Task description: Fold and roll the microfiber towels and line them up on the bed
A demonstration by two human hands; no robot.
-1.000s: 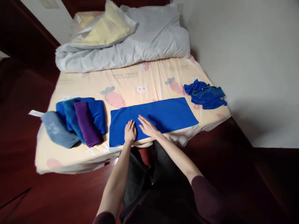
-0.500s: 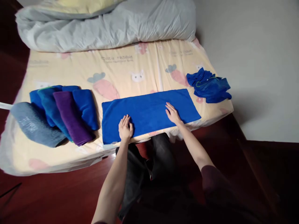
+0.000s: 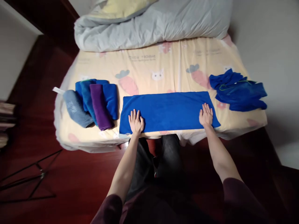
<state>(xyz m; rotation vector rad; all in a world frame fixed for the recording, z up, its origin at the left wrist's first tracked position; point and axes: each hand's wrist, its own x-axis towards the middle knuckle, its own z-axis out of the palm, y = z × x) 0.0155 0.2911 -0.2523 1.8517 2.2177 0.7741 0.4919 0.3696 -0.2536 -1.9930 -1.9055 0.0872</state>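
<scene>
A blue towel (image 3: 168, 109) lies flat as a long rectangle along the bed's front edge. My left hand (image 3: 136, 122) rests palm down near its left end, fingers spread. Toward the right end, my right hand (image 3: 206, 115) presses flat on the cloth with its fingers stretched out. To the left lie several folded towels, among them a purple towel (image 3: 100, 107) and a grey-blue towel (image 3: 76, 107) with lettering. A crumpled heap of blue cloth (image 3: 243, 93) sits at the right side of the bed.
The bed (image 3: 144, 76) wears a pale yellow sheet with carrot and rabbit prints. A bunched grey quilt (image 3: 158, 28) lies across its far part. A black metal stand (image 3: 39, 177) is on the dark red floor at lower left. A wall (image 3: 275, 62) rises on the right.
My right hand has slid to the right along the towel, toward its right end. My left hand stays near the left end, its fingers now more spread. The view has shifted left.
</scene>
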